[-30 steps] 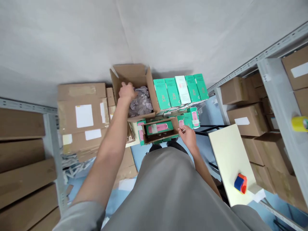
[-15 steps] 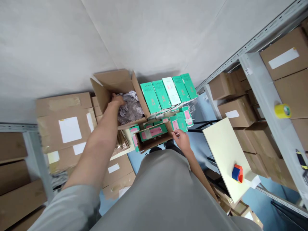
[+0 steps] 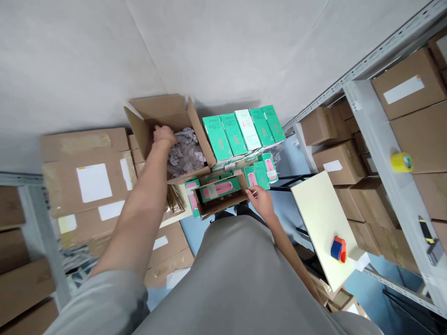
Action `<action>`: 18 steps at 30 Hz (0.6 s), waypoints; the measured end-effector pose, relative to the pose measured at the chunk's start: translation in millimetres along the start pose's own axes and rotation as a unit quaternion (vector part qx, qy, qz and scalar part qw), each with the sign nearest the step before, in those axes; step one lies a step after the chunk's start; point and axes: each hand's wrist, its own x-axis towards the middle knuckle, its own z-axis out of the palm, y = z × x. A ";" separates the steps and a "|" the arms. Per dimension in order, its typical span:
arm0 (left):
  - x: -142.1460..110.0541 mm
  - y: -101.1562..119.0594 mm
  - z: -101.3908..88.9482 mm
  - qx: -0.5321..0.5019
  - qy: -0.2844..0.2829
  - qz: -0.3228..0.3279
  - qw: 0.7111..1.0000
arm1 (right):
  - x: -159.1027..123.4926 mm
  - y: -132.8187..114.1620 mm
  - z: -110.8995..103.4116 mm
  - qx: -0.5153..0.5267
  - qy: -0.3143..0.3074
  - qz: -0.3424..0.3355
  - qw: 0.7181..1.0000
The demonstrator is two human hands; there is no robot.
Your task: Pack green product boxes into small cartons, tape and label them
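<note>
My left hand (image 3: 165, 136) reaches into a large open cardboard box (image 3: 199, 132). Its fingers curl downward beside crumpled grey packing paper (image 3: 186, 151), and their tips are hidden. At the right end of a small open carton (image 3: 226, 204), my right hand (image 3: 261, 201) pinches the cardboard edge. A green box with a pink panel (image 3: 219, 189) lies inside this carton, which is tilted toward me. More green-and-pink boxes (image 3: 252, 177) lie just behind it.
A row of green boxes (image 3: 233, 135) with one white box (image 3: 247, 129) stands right of the large box. Taped cartons (image 3: 84, 144) are stacked left. At right are a small table (image 3: 316, 209) with a tape dispenser (image 3: 338, 250), and shelving (image 3: 370, 111) full of cartons.
My left hand has shifted left and up within the large box, off the packing paper's edge, its fingers now more curled. My right hand stays on the small carton. The view has shifted slightly.
</note>
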 end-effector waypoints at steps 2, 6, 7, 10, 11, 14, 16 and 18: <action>-13.6 12.6 -17.1 0.042 -0.010 -0.080 0.996 | 1.6 0.9 -1.1 0.003 0.001 -0.004 1.000; -97.0 49.2 -62.3 -0.022 -0.005 0.000 1.000 | 7.6 3.0 -1.9 0.010 -0.006 0.001 1.000; -126.2 59.8 -71.2 -0.086 -0.014 0.038 0.996 | 9.4 3.4 -2.0 0.012 -0.009 0.004 1.000; -208.6 86.2 -76.4 -0.188 -0.102 0.071 0.974 | 15.0 3.5 -2.7 0.014 -0.016 0.008 1.000; -229.5 91.8 -69.4 -0.193 -0.132 0.058 0.971 | 16.8 3.3 -3.0 0.013 -0.018 0.009 1.000; -265.5 100.8 -28.9 -0.201 -0.212 0.008 0.956 | 21.3 2.3 -3.8 0.002 -0.020 0.005 1.000; -273.3 103.2 -0.5 -0.185 -0.223 -0.010 0.957 | 23.1 1.4 -4.2 -0.005 -0.021 0.000 1.000; -274.9 103.1 13.8 -0.163 -0.215 -0.016 0.963 | 24.0 0.6 -4.5 -0.007 -0.023 -0.003 1.000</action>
